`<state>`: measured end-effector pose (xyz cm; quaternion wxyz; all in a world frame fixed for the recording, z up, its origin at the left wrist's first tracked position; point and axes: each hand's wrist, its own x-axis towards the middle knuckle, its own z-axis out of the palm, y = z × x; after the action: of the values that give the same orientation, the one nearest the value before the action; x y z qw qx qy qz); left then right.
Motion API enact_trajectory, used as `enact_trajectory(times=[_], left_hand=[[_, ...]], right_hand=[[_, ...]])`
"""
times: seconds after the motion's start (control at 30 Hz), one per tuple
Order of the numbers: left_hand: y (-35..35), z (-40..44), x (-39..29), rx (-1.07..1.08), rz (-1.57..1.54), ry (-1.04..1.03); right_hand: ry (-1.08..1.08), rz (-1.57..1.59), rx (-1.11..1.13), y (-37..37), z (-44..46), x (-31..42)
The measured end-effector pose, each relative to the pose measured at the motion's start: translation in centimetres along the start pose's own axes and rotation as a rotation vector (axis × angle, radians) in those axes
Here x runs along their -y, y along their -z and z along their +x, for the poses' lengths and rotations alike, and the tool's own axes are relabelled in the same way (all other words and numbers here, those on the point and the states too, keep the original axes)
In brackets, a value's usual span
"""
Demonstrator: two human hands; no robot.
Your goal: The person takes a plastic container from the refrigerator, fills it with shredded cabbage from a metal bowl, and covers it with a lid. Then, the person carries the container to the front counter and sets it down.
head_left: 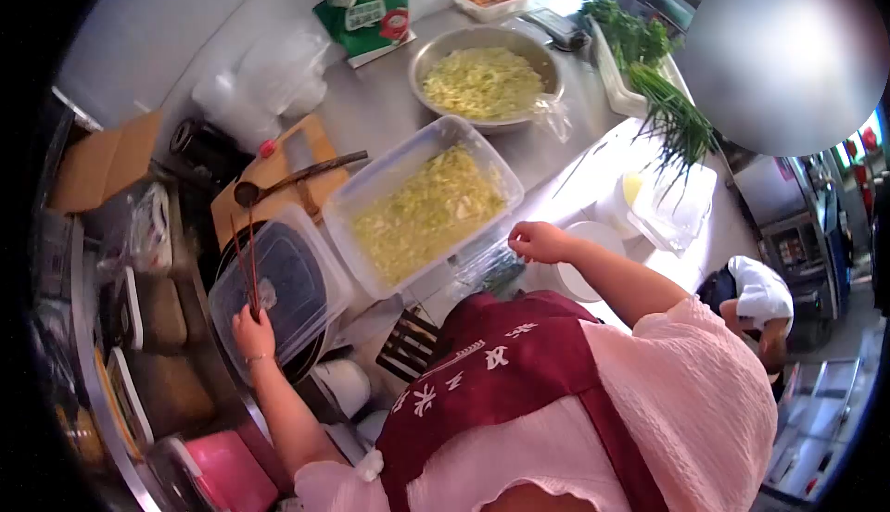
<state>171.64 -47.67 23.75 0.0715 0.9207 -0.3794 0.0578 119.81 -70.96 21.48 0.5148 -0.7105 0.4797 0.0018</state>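
My left hand (253, 331) is closed around a pair of long brown chopsticks (246, 262), which point up over an empty-looking clear plastic container (278, 280). My right hand (540, 242) is beside the right corner of a large plastic tub (336, 220) filled with chopped pale green vegetable (431, 206); its fingers are curled, and what they hold, if anything, is too small to name. Left of the tub, a dark ladle (311, 171) lies across a wooden cutting board (227, 206).
Behind the tub stands a steel bowl (422, 95) of chopped vegetable. A white basket (607, 72) of greens is at the back right, near a green bag (375, 16). Another person (760, 294) bends at the far right. Shelves (116, 410) line the left side.
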Motion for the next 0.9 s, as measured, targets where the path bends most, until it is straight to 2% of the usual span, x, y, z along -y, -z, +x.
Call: enact_trajectory(times=[0.1,0.17,0.2,0.3,0.37,0.43,0.5,0.57,0.6,0.63,0.67,0.73,0.77,0.83,0.9], left_hand=[[-1.3,0.8,2.3,0.022,-0.159,-0.002],[-1.4,1.0,3.0,0.08,-0.253,0.094],[-3.0,1.7,4.9,0.079,-0.266,0.076],[-1.3,1.3,3.3,0.127,-0.166,0.123],[-0.8,1.1,2.6,0.11,-0.117,0.112],[-0.4,1.0,2.2,0.092,-0.066,0.092],[-0.5,0.8,2.0,0.11,-0.099,0.178],[-0.7,1.2,2.1,0.06,-0.122,0.17],[0.2,1.5,0.9,-0.064,-0.105,0.15],[1.4,1.7,-0.7,-0.188,-0.086,0.129],[2.8,2.0,-2.9,-0.244,-0.22,0.113],[6.6,2.0,-8.9,-0.271,-0.324,-0.037],[7.5,2.2,-11.2,-0.242,-0.367,-0.108],[10.0,1.8,-17.9,-0.168,-0.492,-0.181],[9.8,1.9,-22.9,-0.068,-0.65,-0.295]], right_hand=[[0.012,0.106,-0.077,3.1,0.6,-1.4],[-0.058,0.205,-0.193,5.8,1.2,-2.1],[-0.075,0.258,-0.286,7.2,1.8,-2.9],[-0.028,0.415,-0.645,11.0,4.6,-5.8],[-0.027,0.438,-0.777,13.8,7.7,-8.0],[0.021,0.325,-0.928,16.0,11.4,-10.7],[0.028,0.323,-0.91,17.4,13.2,-10.5],[0.03,0.314,-0.882,18.5,14.7,-10.1],[-0.029,0.4,-0.681,19.3,15.0,-9.6],[-0.088,0.479,-0.477,20.1,15.2,-9.0],[-0.089,0.477,-0.465,21.0,15.3,-8.0],[-0.037,0.224,-0.391,22.9,14.9,-5.6],[-0.036,0.217,-0.378,23.9,15.1,-4.9],[0.241,0.34,-0.486,25.5,15.5,-3.6],[0.331,0.313,-0.518,26.7,14.5,-1.3]])
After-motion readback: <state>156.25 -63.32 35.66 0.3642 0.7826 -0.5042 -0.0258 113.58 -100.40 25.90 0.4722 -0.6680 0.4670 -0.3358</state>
